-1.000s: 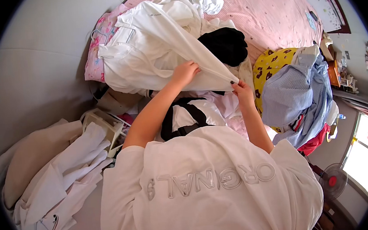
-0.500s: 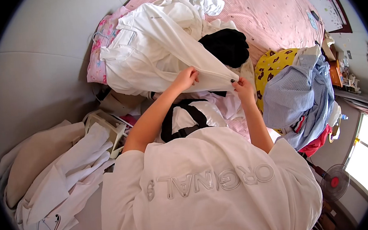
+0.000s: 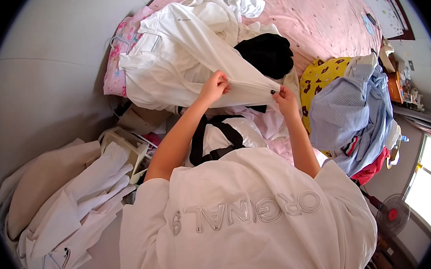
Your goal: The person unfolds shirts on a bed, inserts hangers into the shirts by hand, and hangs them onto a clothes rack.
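cloth (image 3: 247, 90) in left hand (image 3: 215, 88), right hand (image 3: 287, 102)

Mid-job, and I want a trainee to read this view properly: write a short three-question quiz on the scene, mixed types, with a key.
1. Multiple choice. What colour is the bunched cloth lying just beyond the hands?
A) green
B) black
C) orange
2. True or false: the right hand has its grip on an edge of the white garment.
3. Fill in: the blue garment, to the right of the hands, has a ____ pattern.

Key: 1 B; 2 true; 3 striped.
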